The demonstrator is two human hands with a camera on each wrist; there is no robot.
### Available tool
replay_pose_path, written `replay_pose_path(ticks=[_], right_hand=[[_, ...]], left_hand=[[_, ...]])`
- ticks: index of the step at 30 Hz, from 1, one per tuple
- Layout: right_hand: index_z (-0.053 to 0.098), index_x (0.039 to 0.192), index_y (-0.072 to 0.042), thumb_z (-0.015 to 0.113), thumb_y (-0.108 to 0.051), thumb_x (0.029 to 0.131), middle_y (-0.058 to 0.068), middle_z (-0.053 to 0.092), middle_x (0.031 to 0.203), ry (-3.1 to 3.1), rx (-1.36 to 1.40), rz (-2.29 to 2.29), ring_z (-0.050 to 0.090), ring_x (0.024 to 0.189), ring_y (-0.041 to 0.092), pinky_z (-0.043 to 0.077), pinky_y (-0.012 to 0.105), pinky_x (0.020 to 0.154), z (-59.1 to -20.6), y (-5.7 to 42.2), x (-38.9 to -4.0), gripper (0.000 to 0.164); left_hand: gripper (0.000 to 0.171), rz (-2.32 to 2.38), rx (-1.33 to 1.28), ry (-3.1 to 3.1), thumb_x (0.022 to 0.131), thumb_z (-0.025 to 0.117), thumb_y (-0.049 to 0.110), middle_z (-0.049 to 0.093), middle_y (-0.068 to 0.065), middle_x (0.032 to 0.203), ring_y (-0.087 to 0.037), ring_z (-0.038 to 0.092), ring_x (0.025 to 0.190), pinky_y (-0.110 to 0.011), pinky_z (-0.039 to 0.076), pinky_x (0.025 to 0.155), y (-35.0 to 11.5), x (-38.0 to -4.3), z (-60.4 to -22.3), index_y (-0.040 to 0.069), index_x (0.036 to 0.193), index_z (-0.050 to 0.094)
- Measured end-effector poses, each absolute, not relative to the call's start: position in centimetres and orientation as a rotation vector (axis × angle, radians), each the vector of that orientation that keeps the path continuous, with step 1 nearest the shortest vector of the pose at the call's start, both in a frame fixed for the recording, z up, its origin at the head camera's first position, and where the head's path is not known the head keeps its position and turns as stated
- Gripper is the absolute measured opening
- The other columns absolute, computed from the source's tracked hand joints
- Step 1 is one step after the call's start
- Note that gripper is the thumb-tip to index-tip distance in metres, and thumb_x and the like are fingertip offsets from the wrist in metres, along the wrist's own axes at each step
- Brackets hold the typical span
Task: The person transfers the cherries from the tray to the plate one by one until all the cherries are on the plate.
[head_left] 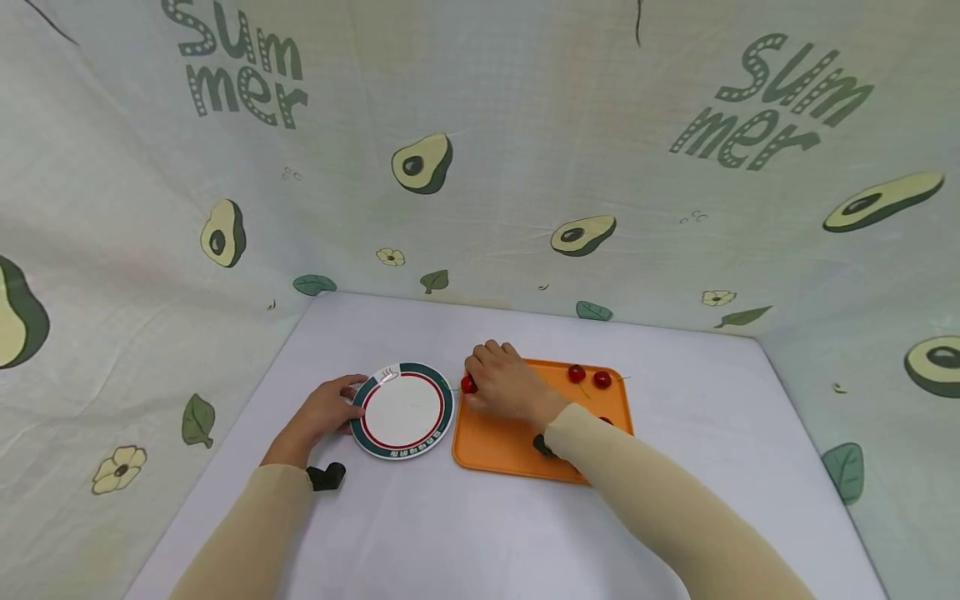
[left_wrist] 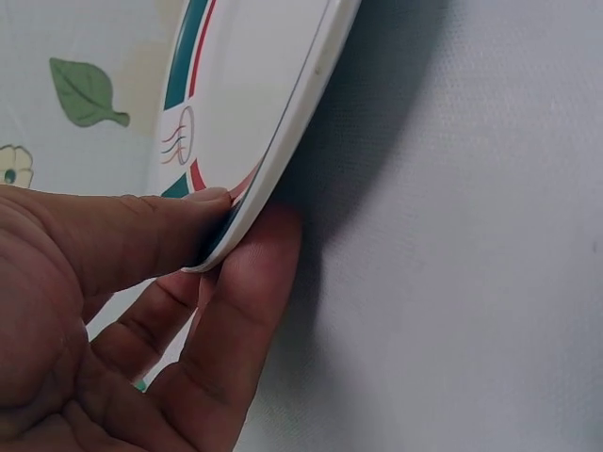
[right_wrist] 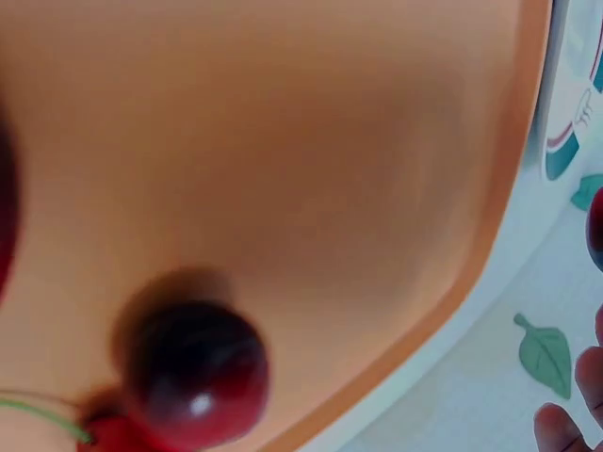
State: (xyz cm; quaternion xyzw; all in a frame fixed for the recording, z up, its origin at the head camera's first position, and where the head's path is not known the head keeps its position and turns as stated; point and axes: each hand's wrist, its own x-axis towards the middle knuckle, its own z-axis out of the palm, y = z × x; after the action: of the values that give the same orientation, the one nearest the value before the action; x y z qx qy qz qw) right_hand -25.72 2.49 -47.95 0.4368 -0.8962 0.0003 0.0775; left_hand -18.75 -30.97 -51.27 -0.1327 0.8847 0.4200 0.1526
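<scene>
My left hand [head_left: 328,410] pinches the left rim of a white plate [head_left: 402,410] with a green and red border. In the left wrist view, the thumb [left_wrist: 141,231] lies over the rim and fingers are beneath; the plate looks tilted up. My right hand [head_left: 504,379] grips a red cherry [head_left: 468,384] above the left edge of an orange tray [head_left: 487,454], close to the plate. A thin stem points from it toward the plate. Two cherries, one [head_left: 576,373] and another [head_left: 602,380], lie in the tray's back right. The right forearm partly hides others.
The right wrist view shows a dark cherry [right_wrist: 198,377] large and near on the tray. A white cloth covers the table [head_left: 420,533]. Behind it hangs a printed curtain [head_left: 495,175] with avocados and leaves. A black strap piece [head_left: 327,477] is at the left wrist.
</scene>
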Motion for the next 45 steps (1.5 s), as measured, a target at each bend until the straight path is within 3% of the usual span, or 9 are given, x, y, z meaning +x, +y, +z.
replay_pose_path(ticks=[7, 22, 45], right_hand=[[0.063, 0.107, -0.011, 0.065, -0.05, 0.099, 0.001, 0.053, 0.098, -2.664, 1.35, -0.006, 0.046, 0.096, 0.021, 0.04, 0.037, 0.084, -48.5, 0.2, -25.6, 0.04], [0.064, 0.116, -0.013, 0.064, -0.048, 0.098, -0.001, 0.057, 0.105, -2.74, 1.338, -0.134, 0.048, 0.101, 0.019, 0.045, 0.036, 0.092, -50.2, -2.6, -25.3, 0.04], [0.065, 0.115, -0.014, 0.062, -0.05, 0.101, 0.001, 0.058, 0.108, -2.744, 1.315, -0.099, 0.047, 0.102, 0.02, 0.041, 0.034, 0.088, -49.7, -3.1, -24.8, 0.039]], left_hand=[[0.07, 1.167, -0.366, 2.546, 0.093, 0.072, 0.001, 0.053, -0.024, 0.128, -0.022, 0.062, 0.079, -0.03, 0.056, 0.065, -30.6, -18.8, -51.1, 0.007, 0.158, 0.046], [0.069, 1.155, -0.379, 2.543, 0.093, 0.072, 0.0, 0.053, -0.023, 0.128, -0.023, 0.061, 0.082, -0.029, 0.055, 0.064, -30.4, -19.0, -51.3, 0.009, 0.157, 0.047], [0.07, 1.154, -0.383, 2.559, 0.094, 0.072, 0.001, 0.053, -0.023, 0.128, -0.022, 0.061, 0.08, -0.029, 0.055, 0.066, -30.6, -18.7, -51.2, 0.009, 0.158, 0.046]])
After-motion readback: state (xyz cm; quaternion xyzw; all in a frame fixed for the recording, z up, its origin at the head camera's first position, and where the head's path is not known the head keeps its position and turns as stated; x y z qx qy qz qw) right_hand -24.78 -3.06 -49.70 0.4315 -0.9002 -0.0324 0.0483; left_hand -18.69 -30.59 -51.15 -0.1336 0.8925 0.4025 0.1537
